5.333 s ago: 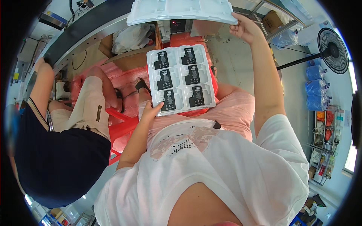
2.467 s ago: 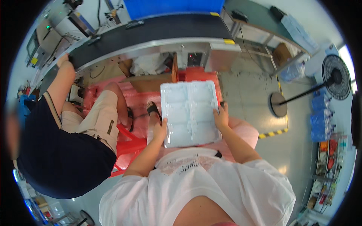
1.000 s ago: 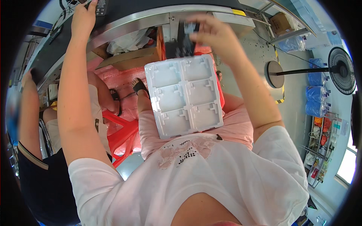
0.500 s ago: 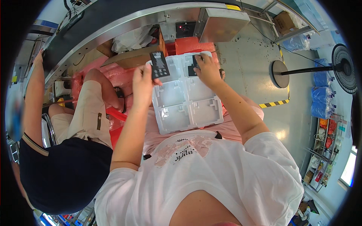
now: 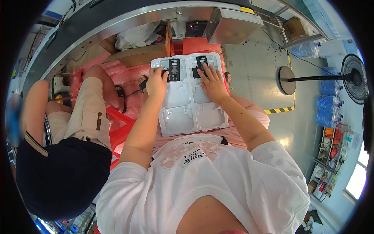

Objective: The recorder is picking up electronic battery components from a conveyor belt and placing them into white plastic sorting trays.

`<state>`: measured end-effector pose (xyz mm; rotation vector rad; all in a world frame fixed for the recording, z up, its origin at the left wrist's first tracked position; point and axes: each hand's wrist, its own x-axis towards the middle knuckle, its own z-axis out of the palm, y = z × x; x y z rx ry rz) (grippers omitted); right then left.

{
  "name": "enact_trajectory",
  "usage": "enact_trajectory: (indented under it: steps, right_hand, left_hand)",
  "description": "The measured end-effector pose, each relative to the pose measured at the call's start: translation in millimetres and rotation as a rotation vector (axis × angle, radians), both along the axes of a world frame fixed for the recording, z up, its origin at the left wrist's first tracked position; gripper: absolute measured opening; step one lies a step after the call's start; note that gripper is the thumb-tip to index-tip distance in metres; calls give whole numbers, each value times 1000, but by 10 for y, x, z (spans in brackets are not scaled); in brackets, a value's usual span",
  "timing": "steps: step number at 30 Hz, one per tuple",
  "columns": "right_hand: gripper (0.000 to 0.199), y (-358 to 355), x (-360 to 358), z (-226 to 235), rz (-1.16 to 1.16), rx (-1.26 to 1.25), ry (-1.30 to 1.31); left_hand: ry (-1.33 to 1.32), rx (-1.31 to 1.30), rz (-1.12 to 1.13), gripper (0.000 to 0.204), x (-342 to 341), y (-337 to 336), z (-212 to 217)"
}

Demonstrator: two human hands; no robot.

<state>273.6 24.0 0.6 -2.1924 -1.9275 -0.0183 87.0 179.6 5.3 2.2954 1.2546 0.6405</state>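
Battery packs, flat and black, lie in the top row of a six-pocket tray: the left battery at its 11 o'clock, the right battery at its 1 o'clock, partly covered. At 10 o'clock the left hand bends its fingertips against the left battery's outer edge; whether it grips, I cannot tell. At 2 o'clock the right hand lies with fingers spread over the right battery's lower part, clasping nothing.

The likeliest trouble is a battery seated askew, its stepped outline catching on a pocket ridge. Hard fingertip pressure might dent a thin cell. Since the tray rests on the lap, over soft pink cloth, a shifting knee could tilt it and slide a battery toward 6 o'clock.

Thin, glossy, whitish moulded plastic forms the tray's notched pockets; pale print marks the dark, slab-like batteries.
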Motion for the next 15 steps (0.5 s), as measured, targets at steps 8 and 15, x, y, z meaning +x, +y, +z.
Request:
enact_trajectory:
  steps: [8, 15]
  right_hand:
    - [47, 39, -27, 6, -29, 8, 29]
    - [48, 24, -37, 16, -44, -9, 12]
  left_hand:
    - [187, 128, 89, 32, 9, -157, -59]
    - [250, 48, 106, 56, -26, -210, 83]
